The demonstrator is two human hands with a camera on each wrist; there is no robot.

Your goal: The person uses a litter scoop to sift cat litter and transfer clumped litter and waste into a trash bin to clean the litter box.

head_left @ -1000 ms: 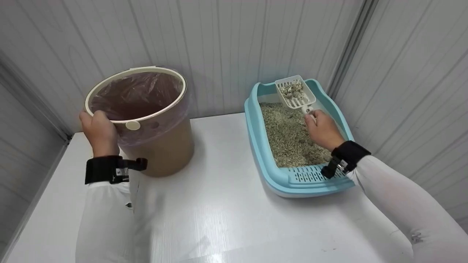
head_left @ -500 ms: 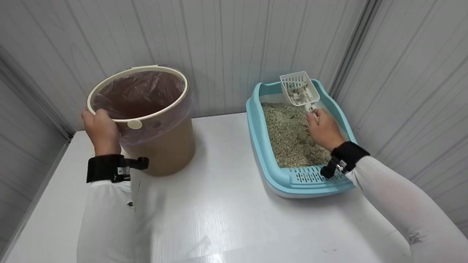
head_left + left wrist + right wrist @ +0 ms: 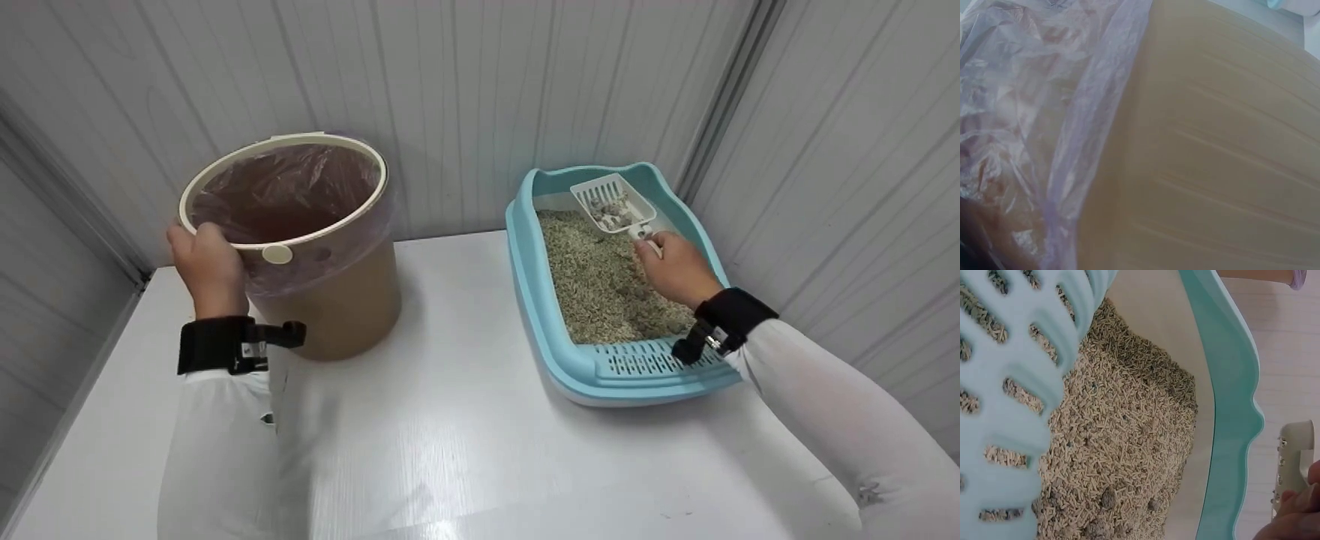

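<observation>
In the head view my left hand (image 3: 214, 274) grips the near left rim of a tan trash bin (image 3: 341, 319). A thin purplish liner (image 3: 289, 277) is folded over the bin's rim; in the left wrist view the liner (image 3: 1095, 95) hangs down the bin's side (image 3: 1213, 140). My right hand (image 3: 679, 270) holds a white slotted litter scoop (image 3: 604, 189) by its handle. Pale clumps (image 3: 611, 211) lie in the scoop, above the far part of a blue litter box (image 3: 523, 277). Pellet litter (image 3: 592, 281) fills the box. The right wrist view shows the scoop (image 3: 1296, 439) only partly.
Bin and box stand apart on a white table (image 3: 450, 360). Panelled walls (image 3: 465, 112) rise close behind and on both sides. A perforated blue step (image 3: 1016, 422) covers the near end of the litter box.
The scoop rises slightly, then comes lower with a changed tilt, and its contents look fewer. My right hand is a little farther right. The left hand keeps its grip on the bin.
</observation>
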